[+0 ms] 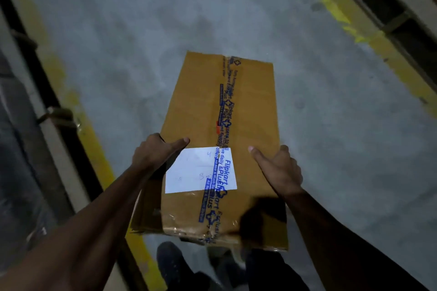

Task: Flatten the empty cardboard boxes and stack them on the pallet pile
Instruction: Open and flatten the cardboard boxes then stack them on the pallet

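Concrete floor (pixel 142 30) with yellow lines (pixel 369 38); above it I carry a taped cardboard box (pixel 250 106), long axis pointing away from me. Left hand (pixel 153 153) and right hand (pixel 279 170) each take a grip on opposite side edges, thumbs on top, probably for steady carrying. White label (pixel 189 172) faces up.
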`<state>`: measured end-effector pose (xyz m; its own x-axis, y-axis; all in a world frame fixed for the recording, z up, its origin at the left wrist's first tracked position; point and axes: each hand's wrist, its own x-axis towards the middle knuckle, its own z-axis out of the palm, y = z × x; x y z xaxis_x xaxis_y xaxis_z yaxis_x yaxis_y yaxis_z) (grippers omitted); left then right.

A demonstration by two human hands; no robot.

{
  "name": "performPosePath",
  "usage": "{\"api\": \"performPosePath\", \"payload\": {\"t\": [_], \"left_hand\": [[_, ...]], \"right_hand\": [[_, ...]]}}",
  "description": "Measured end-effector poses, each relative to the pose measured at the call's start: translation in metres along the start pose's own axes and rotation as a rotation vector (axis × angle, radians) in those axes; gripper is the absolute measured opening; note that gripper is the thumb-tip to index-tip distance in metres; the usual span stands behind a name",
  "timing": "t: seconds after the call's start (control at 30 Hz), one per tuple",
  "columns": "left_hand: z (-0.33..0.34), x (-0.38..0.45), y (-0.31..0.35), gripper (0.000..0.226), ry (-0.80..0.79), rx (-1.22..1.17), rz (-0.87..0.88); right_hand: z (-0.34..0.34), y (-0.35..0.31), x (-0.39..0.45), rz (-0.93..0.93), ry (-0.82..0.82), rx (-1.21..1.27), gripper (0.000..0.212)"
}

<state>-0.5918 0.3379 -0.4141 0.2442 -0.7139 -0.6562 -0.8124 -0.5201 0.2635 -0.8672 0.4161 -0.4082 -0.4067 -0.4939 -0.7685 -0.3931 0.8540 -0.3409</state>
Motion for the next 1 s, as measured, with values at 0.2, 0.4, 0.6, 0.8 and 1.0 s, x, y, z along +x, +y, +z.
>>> {"api": "performPosePath", "payload": {"t": [0.2,0.4,0.6,0.8,1.0], "left_hand": [[0.0,-0.008,-0.133,0.091,0.142,-0.25,-0.169],[0.038,0.005,-0.208,0.085,0.268,-0.438,-0.223],[0.083,0.043,-0.25,0.084,0.343,-0.56,-0.21],[0.101,0.07,-0.264,0.075,0.433,-0.455,-0.201],[0.103,0.065,-0.267,0.086,0.414,-0.488,-0.134]], "right_hand": [[0.104,-0.024,-0.015,-0.165,-0.019,-0.158,0.085],[0.186,-0.016,-0.002,-0.27,0.028,-0.21,0.084],[0.238,-0.006,0.034,-0.397,0.141,-0.252,0.087],[0.256,-0.002,0.049,-0.506,0.252,-0.294,0.091],[0.256,0.0,0.045,-0.523,0.213,-0.293,0.091]]}}
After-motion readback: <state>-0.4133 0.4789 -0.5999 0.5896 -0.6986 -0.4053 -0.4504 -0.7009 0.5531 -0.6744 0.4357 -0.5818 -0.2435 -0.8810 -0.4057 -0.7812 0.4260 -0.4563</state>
